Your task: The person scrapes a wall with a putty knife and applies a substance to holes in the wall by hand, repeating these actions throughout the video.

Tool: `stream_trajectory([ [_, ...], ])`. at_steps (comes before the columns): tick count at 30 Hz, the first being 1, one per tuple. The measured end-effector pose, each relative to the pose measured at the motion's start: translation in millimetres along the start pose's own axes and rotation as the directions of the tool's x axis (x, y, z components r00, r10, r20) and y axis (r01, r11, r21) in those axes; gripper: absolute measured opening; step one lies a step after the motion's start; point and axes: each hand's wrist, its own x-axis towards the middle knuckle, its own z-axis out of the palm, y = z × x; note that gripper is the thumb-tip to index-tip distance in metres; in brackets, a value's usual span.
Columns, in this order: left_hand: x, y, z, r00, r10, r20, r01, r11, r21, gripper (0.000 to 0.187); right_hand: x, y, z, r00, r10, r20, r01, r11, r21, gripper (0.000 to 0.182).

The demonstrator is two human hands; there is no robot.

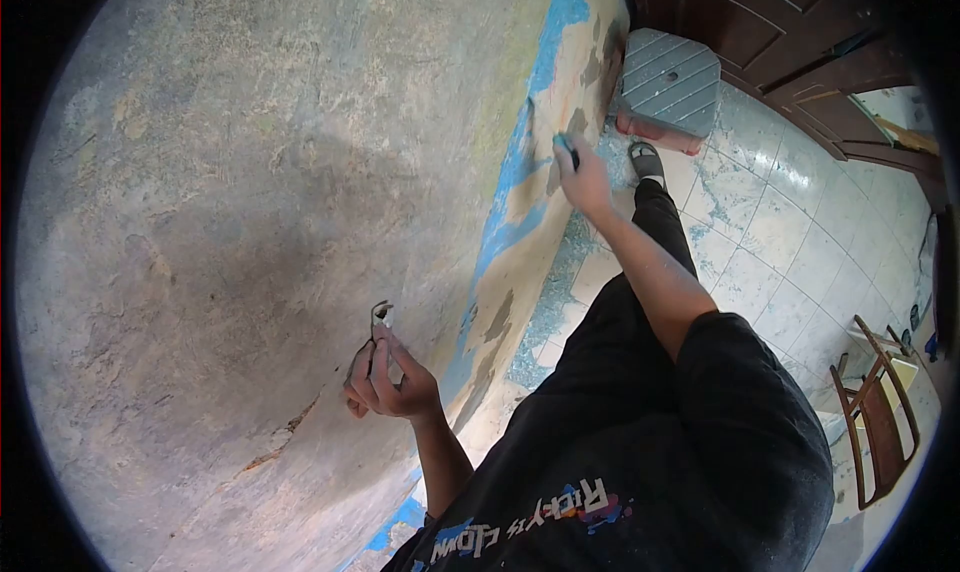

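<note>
My left hand [388,377] is raised close to the worn plaster wall [250,222], its fingers bent and pinched together. Right at its fingertips is a small dark, curved fitting with a pale part [381,314]; I cannot tell whether the fingers hold it. Farther off, my right hand [585,180] is closed around a small teal-and-dark hand tool [566,154], partly hidden by the fingers. That tool is against the lower wall, where blue paint [515,232] remains in ragged patches beside bare beige plaster.
A grey step stool [670,80] stands by the wall's foot, near my sandalled foot [647,160]. Blue flakes lie over the tiled floor [770,232]. At right are a wooden chair [880,422] and dark brown doors [760,22]. A crack [280,442] runs along the wall.
</note>
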Motion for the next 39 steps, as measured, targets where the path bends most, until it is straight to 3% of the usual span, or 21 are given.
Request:
stream_trajectory([
  [4,-2,0,-6,0.998,-0.002,0.055,0.0,1.0,0.029,0.023,12,-4,-6,1.0,0.029,0.011,-0.029,0.999,0.017,0.028],
  [5,-1,0,-4,0.999,-0.008,0.044,0.007,1.0,0.028,0.023,13,-8,-9,1.0,0.018,-0.001,-0.018,1.0,0.026,0.027],
  [6,0,1,-2,0.999,-0.011,0.032,0.01,1.0,0.026,0.023,4,5,-4,0.996,-0.09,0.005,0.09,0.996,0.024,0.027],
  [9,1,2,0,1.0,0.002,0.007,-0.002,0.999,0.04,0.022,-8,6,2,0.998,-0.068,-0.003,0.068,0.994,0.09,0.035],
  [12,-1,0,-3,0.999,0.019,0.037,-0.02,0.999,0.026,0.023,24,0,-2,1.0,-0.008,-0.004,0.008,1.0,0.028,0.027],
  [15,-2,-2,-2,0.999,0.029,0.02,-0.029,1.0,0.013,0.024,41,5,-8,0.997,-0.07,-0.029,0.07,0.998,-0.004,0.027],
  [18,0,0,-2,1.0,0.017,0.018,-0.017,1.0,0.016,0.025,12,-9,-14,1.0,0.011,0.015,-0.011,1.0,0.02,0.028],
  [22,0,-1,-2,1.0,0.012,0.019,-0.012,1.0,-0.015,0.024,-21,2,3,0.998,-0.056,0.003,0.056,0.998,0.039,0.03],
  [25,0,0,-5,1.0,0.004,0.031,-0.003,1.0,-0.018,0.024,14,-2,1,0.999,0.005,-0.039,-0.005,1.0,0.024,0.03],
  [28,-2,2,-3,0.999,-0.011,0.034,0.012,0.999,-0.03,0.025,59,-5,-9,0.997,-0.048,-0.064,0.049,0.999,0.016,0.03],
  [31,-3,0,-3,0.999,-0.029,0.027,0.03,0.998,-0.061,0.024,51,0,-6,0.992,-0.103,-0.079,0.103,0.995,-0.001,0.031],
  [37,-5,-4,-5,0.999,0.014,0.035,-0.012,0.998,-0.062,0.026,-37,5,14,1.0,0.006,0.001,-0.006,0.994,0.113,0.03],
  [39,-7,-5,-3,0.999,0.022,0.029,-0.019,0.996,-0.081,0.025,5,13,13,0.997,-0.057,-0.057,0.059,0.998,0.024,0.029],
])
